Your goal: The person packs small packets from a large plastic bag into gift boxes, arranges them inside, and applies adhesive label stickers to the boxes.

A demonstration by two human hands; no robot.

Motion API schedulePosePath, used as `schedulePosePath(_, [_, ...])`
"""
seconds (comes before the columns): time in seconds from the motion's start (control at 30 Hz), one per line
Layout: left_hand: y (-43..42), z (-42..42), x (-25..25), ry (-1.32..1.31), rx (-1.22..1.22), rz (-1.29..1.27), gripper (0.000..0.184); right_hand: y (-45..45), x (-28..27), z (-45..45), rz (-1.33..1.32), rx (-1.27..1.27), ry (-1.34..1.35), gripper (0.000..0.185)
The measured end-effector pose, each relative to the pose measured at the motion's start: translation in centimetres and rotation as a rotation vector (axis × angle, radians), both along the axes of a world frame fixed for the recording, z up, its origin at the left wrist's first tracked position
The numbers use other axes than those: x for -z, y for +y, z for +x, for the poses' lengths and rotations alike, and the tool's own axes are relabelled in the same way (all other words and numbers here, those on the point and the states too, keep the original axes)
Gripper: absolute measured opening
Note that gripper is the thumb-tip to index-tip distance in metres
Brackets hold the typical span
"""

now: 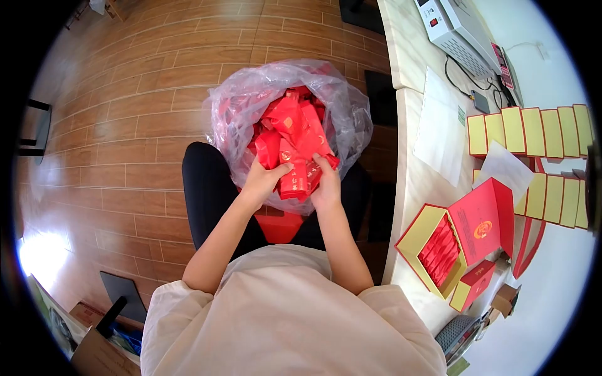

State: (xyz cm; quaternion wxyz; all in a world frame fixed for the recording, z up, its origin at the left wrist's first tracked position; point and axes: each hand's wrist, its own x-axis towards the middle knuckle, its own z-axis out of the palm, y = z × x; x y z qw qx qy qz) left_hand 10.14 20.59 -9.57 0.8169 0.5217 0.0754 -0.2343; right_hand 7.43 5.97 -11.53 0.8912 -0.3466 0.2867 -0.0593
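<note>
Between my knees stands a clear plastic bag [235, 100], its mouth wide, full of red printed packets [285, 116]. Over its near side my left hand [262, 180] pinches a red packet [293, 178] with gold print, thumb lying across it. My right hand [327, 182] grips the right side of the same bunch, its thumb near the packet's upper right edge. Other red packets lie right against those I hold, so I cannot tell how many are in my fingers. Fingertips of both hands are hidden beneath the packets.
On the marble-patterned table [411, 135] to the right, an open red and gold box [433, 250] holds a row of red packets. Behind it stand stacked gold-and-red boxes [533, 131], a white sheet [439, 125] and a white machine [458, 37]. Table bases stand on the wooden floor [138, 150].
</note>
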Motion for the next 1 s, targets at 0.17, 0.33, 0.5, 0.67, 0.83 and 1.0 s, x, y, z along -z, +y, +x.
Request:
schedulePosePath(0.17, [2.8, 0.3, 2.8, 0.218, -0.102, -0.047, 0.03, -2.6, 2.8, 0.9, 0.121, 0.063, 0.094, 0.023])
schedulePosePath(0.33, [3.0, 0.4, 3.0, 0.34, -0.159, -0.15, 0.027, -2.6, 2.8, 0.8, 0.009, 0.086, 0.125, 0.019])
schedulePosePath(0.5, [1.6, 0.6, 2.8, 0.277, -0.352, -0.17, 0.025, -0.5, -0.5, -2.0, 0.298, -0.084, 0.186, 0.024])
schedulePosePath(0.67, [-0.5, 0.1, 2.1, 0.049, -0.413, -0.212, 0.033, 1.4, -0.5, -3.5, 0.299, -0.157, 0.193, 0.021])
schedulePosePath(0.83, [0.8, -0.3, 0.8, -0.032, -0.02, -0.019, 0.068, 1.5, -2.5, -3.2, 0.287, -0.268, 0.205, 0.018])
schedulePosePath(1.0, [1.7, 0.7, -1.5, -0.445, 0.107, 0.044, 0.092, 1.1, -2.8, -3.2, 0.272, -0.5, 0.266, 0.019])
